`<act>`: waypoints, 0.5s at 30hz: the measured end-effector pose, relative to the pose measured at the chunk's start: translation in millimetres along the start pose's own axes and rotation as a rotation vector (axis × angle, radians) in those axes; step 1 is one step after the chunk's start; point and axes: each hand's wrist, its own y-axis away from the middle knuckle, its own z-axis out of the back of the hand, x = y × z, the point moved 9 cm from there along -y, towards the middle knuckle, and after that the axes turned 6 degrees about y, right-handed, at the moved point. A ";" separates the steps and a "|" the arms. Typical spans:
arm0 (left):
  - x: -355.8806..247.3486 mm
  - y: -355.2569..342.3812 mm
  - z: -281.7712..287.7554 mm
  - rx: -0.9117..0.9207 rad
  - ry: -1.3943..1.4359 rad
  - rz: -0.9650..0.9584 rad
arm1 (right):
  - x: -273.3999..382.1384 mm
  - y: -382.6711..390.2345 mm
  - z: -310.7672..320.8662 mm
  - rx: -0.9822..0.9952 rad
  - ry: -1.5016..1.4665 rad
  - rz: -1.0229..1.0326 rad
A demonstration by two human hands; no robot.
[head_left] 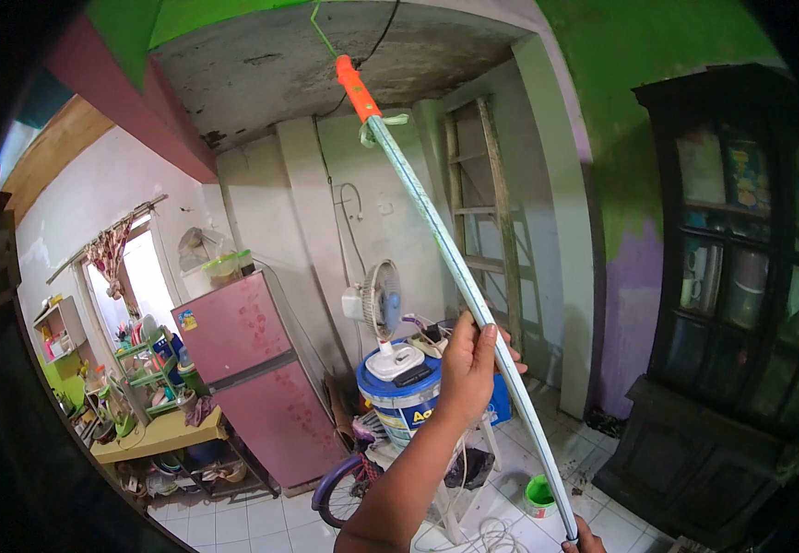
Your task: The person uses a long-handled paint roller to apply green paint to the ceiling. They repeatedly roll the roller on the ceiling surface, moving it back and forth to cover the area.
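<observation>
A long pale blue-white pole (436,221) slants up from the lower right, with an orange paint roller handle (359,89) tied to its upper end by a light strip. The roller's thin green wire frame (324,35) reaches to the green-painted beam (224,17); I cannot make out the roller head at the picture's top. My left hand (471,364) is closed around the pole's middle, thumb lying along it. At the pole's bottom end my right hand (585,537) closes on it, partly cut off by the lower edge. A small tub of green paint (539,498) stands nearby on the floor.
A fan (379,304) sits on a blue-lidded bucket (399,392) in front of me. A pink refrigerator (252,369) and yellow table (159,441) stand left, a dark glass cabinet (731,276) right. A wooden ladder (496,184) leans behind; a cable (496,536) lies on the tiles.
</observation>
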 end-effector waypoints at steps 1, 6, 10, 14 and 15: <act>-1.0 0.0 -3.8 0.008 -0.009 -0.005 | -4.1 1.6 -1.8 -0.003 -0.009 -0.002; -3.0 -11.6 -9.8 -0.005 -0.064 -0.003 | -2.1 -4.0 -4.6 -0.061 -0.023 0.058; 6.1 -32.9 4.3 -0.017 -0.123 0.019 | -17.0 -15.7 -11.6 -0.031 -0.058 -0.020; 7.2 -47.8 9.3 -0.042 -0.129 0.023 | -17.3 -39.5 -16.2 0.004 -0.006 -0.124; 8.2 -56.3 12.1 -0.043 -0.120 0.027 | -22.9 -44.0 -18.6 0.046 0.019 -0.208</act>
